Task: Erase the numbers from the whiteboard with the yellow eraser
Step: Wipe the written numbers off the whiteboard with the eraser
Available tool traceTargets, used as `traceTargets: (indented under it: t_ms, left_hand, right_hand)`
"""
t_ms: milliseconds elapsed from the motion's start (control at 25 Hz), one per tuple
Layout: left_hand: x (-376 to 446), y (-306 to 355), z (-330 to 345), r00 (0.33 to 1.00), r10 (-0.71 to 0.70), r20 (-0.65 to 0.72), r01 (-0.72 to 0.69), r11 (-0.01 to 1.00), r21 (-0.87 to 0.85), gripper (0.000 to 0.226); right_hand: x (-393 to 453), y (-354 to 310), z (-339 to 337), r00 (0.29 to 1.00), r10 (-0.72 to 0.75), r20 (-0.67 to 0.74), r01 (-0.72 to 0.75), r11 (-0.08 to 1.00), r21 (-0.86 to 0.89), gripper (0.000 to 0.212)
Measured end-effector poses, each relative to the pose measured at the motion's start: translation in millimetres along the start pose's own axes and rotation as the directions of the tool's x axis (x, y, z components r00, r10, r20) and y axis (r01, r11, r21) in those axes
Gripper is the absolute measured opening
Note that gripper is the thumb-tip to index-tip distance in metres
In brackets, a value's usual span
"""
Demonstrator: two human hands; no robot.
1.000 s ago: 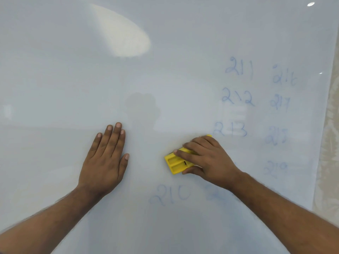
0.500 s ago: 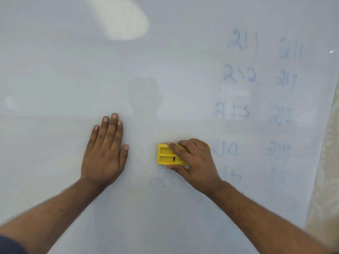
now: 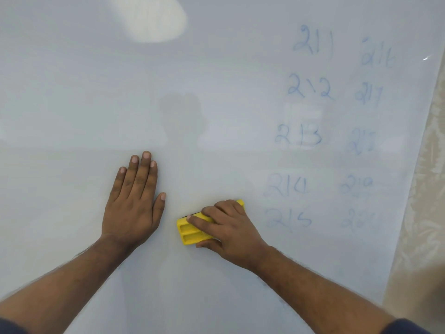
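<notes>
Where the whiteboard (image 3: 216, 92) fills the view, the right hand (image 3: 228, 230) grips the yellow eraser (image 3: 190, 231), fingers curled over its top, pressed against the board's near middle. Left hand (image 3: 132, 203): flat on the board, fingers straight and together, just left of the eraser. Faint blue numbers (image 3: 313, 44) stand in two columns at right.
</notes>
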State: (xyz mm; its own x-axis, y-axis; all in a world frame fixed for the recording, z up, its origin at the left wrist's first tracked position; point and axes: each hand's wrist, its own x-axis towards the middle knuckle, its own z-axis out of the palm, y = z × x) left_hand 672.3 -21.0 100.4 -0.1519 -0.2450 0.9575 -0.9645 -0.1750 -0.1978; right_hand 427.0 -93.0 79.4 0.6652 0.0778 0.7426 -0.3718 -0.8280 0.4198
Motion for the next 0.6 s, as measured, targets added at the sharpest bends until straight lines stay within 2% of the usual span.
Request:
traceTargets:
  t_ms: [320,600]
  left_hand:
    - [-1.7,-1.3,0.5,1.0,0.01,0.0,-0.01,1.0,0.003,0.067]
    - [-3.2,-0.8,0.5,1.0,0.014,-0.006,-0.014,1.0,0.008,0.067]
  right_hand:
    - [-32.7,16.5,-5.2,0.953,-0.233,0.195,0.258,0.96,-0.112,0.042]
    - [-21.3,58.8,-35.2,0.841,-0.438,0.317,0.503,0.849,-0.163,0.038]
